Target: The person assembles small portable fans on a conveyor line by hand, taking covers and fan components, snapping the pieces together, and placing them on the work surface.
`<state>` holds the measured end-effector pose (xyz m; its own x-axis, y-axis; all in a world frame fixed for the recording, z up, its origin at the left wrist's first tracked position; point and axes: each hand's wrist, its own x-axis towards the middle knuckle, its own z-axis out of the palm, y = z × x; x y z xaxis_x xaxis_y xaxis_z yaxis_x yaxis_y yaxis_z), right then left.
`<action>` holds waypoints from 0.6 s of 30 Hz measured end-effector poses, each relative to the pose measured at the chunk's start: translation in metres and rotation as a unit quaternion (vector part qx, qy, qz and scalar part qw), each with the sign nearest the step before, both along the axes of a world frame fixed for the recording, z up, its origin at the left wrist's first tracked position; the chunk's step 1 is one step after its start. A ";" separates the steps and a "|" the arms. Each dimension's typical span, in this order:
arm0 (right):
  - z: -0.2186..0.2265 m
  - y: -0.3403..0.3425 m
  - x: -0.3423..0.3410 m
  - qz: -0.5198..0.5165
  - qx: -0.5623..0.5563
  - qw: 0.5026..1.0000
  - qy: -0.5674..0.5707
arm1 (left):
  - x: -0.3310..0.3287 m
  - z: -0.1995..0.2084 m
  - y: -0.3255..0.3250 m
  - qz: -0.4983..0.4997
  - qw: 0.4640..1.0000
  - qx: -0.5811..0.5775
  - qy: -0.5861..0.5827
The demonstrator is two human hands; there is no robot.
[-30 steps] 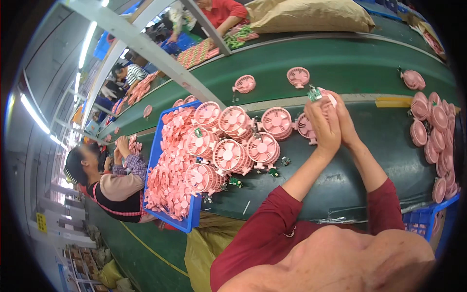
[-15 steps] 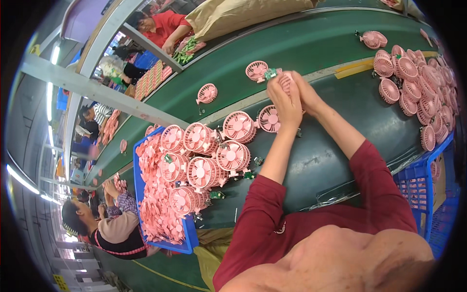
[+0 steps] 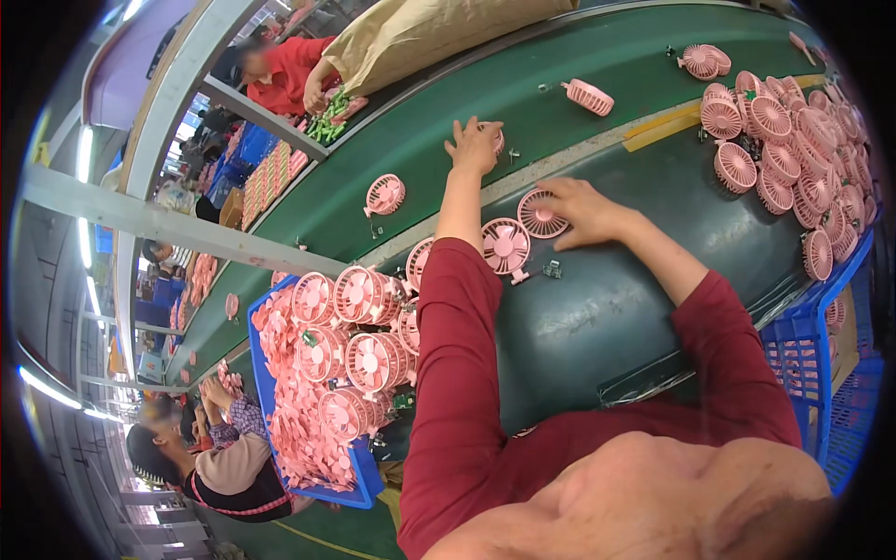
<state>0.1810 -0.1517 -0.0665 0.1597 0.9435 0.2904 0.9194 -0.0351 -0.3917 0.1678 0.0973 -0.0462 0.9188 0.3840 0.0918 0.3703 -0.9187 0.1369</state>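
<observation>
My left hand [image 3: 473, 149] stretches forward over the green conveyor belt, fingers spread, covering most of a small pink fan part [image 3: 497, 140]. Whether it grips the part is hidden. My right hand [image 3: 588, 213] lies on the dark work surface with fingers apart. Its fingertips rest over the right rim of a round pink fan grille [image 3: 539, 217]. Beside that grille, to the left, sits a pink fan [image 3: 505, 246] with its blades showing. A little circuit board [image 3: 553, 270] lies just in front of them.
Stacked pink fans [image 3: 373, 362] stand left, by a blue tray [image 3: 369, 476] of small pink parts. A heap of pink fan grilles [image 3: 775, 140] is at the right, above a blue crate [image 3: 793, 364]. Another pink housing [image 3: 588, 97] lies on the belt [image 3: 420, 140]. Co-workers sit beyond and left.
My hands, earlier together around a pink fan part, have separated. The left moved left and forward onto the belt; the right came down to the grille. A pink housing now shows farther along the belt.
</observation>
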 end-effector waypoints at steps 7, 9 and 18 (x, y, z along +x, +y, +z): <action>-0.002 0.004 0.011 -0.002 0.059 0.998 0.021 | -0.008 0.004 0.013 0.038 0.994 0.080 -0.063; 0.005 0.009 0.018 0.051 0.108 0.953 0.278 | -0.015 0.009 0.010 0.077 0.989 -0.004 -0.129; 0.039 0.032 0.019 -0.045 0.340 0.761 0.551 | -0.037 -0.010 -0.066 0.057 0.693 -0.550 -0.462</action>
